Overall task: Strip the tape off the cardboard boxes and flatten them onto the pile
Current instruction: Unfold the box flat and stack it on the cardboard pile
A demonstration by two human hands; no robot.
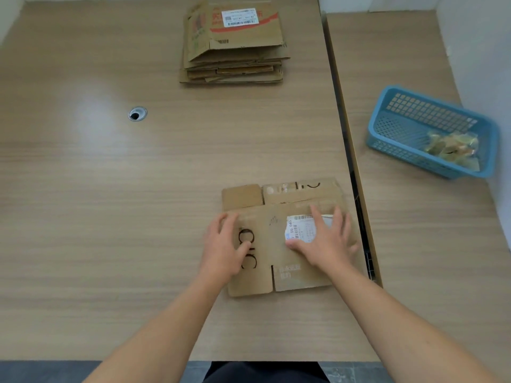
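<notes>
1. While both hands press on it, the flattened box (273,244) lies near the table's (110,189) front right edge, panels side by side left to right, flaps pointing away and toward me.
2. My left hand (224,244) and right hand (323,239) lie spread on it, grasping nothing (the right partly covers the shipping label (300,229)).
3. The pile (235,48) sits well beyond the box, at the far edge.
4. A blue basket (387,134) on the neighbouring table holds crumpled tape (453,147).

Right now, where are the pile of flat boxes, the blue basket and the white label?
Pile of flat boxes (249,37): head view, brown cardboard of the top sheet.
Blue basket (428,113): head view, far grid wall.
White label (300,229): head view, printed part left uncovered.
</notes>
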